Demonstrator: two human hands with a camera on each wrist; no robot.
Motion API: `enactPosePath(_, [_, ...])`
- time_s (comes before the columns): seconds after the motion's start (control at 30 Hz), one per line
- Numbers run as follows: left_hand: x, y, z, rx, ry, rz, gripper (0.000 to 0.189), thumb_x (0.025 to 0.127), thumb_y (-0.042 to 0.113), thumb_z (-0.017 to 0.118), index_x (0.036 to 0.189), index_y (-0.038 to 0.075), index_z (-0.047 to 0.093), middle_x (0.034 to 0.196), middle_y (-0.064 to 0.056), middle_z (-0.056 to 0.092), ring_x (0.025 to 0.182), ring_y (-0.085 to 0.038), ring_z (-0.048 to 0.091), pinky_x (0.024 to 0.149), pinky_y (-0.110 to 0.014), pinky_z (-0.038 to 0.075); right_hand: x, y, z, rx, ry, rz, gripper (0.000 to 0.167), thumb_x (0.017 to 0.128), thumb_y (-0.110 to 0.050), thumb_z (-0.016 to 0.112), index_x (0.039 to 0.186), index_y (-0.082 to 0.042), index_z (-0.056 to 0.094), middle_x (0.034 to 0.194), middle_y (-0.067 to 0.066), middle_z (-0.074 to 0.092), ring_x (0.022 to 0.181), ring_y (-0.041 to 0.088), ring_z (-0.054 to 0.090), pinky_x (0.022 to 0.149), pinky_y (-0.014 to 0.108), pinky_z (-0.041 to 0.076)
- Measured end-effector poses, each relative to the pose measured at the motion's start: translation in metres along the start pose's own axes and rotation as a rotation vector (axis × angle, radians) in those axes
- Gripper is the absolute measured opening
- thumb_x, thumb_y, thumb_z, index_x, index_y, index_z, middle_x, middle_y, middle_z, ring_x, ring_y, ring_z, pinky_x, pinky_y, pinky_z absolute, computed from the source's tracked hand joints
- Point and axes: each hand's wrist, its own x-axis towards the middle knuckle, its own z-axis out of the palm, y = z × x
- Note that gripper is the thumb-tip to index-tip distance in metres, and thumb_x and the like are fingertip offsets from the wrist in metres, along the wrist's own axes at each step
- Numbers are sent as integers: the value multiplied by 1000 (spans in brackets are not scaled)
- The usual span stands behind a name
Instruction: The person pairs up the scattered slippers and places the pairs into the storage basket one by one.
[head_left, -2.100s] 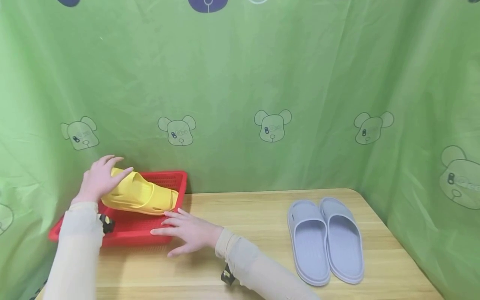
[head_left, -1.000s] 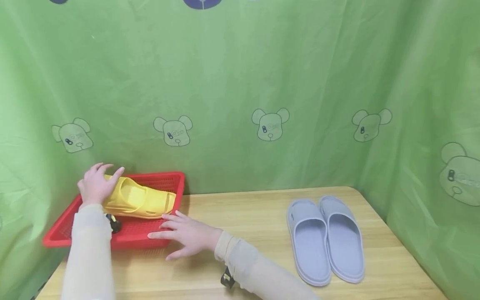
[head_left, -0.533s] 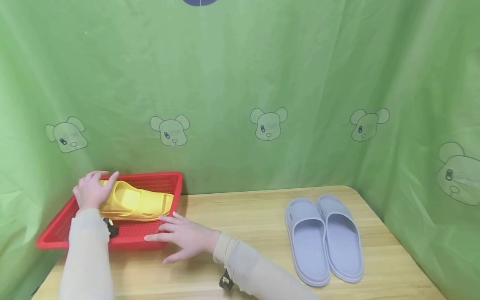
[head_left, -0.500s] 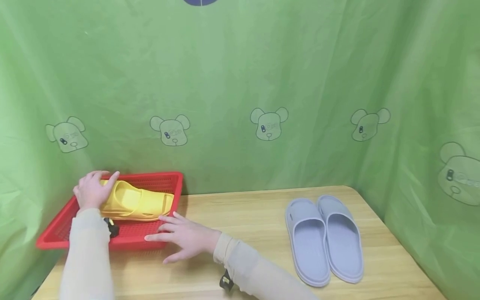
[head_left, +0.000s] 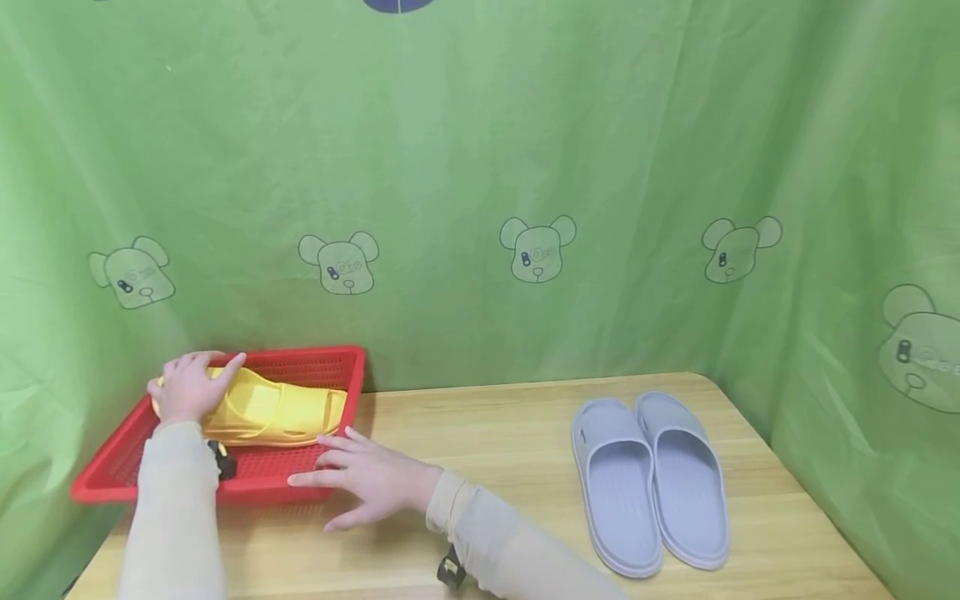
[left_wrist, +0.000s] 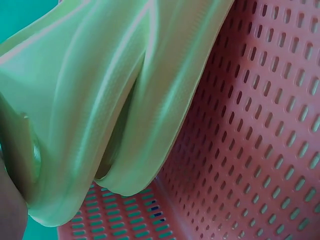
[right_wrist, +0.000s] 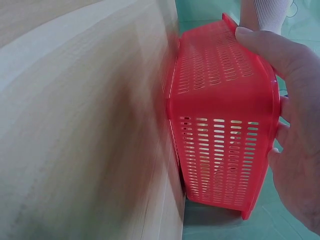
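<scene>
My left hand [head_left: 189,393] grips a pair of yellow slippers [head_left: 300,414] by one end, thumb on the near side and fingers over the far side. They lie along the back of a red plastic basket [head_left: 273,492]. In the left wrist view the slippers [left_wrist: 100,90] appear as two stacked layers beside the perforated basket wall [left_wrist: 270,100]. Spread and nearly straight, the fingers of my right hand [head_left: 378,477] rest at the basket's front right corner. The right wrist view has the thumb [right_wrist: 265,42] on the rim and the other fingertips along the adjoining side.
A pair of grey slippers [head_left: 618,475] stands side by side on the right of the wooden table [head_left: 480,417]. Green curtain [head_left: 450,167] with bear-head prints hangs behind and at both sides. The basket sits at the table's left end.
My left hand has lowered the yellow slippers from above the rim down into the basket. The right hand stays at the corner, and the head view has shifted slightly.
</scene>
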Motion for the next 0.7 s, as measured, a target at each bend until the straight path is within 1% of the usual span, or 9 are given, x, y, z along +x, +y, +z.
enactPosePath(0.23, [0,-1,0,-16,-12,10,80,91,71,37,129,3,55,139,-31,45,124,-56,31,88,-77,19,0,0,1,14,-8,7,75,89,-65,52,153,-39,24,135,-8,50,152,20,18,123,49,13])
enactPosePath(0.43, [-2,-2,0,-67,-29,-9,79,92,71,36,130,4,55,141,-32,43,126,-57,29,89,-75,19,0,0,2,-10,3,-1,75,89,-65,53,153,-38,24,134,-8,51,150,21,21,123,49,15])
enactPosePath(0.6, [-3,-5,2,-134,-46,-23,76,93,67,37,132,4,53,142,-33,41,126,-59,28,89,-74,24,0,-1,2,-16,8,-5,75,89,-64,53,153,-37,25,134,-7,51,150,21,21,123,49,16])
enactPosePath(0.7, [-2,-6,3,-151,-58,-15,76,94,65,37,133,2,51,141,-35,41,126,-61,28,91,-72,28,0,-1,1,-18,15,-6,75,89,-64,53,153,-37,26,133,-6,52,150,22,22,123,49,17])
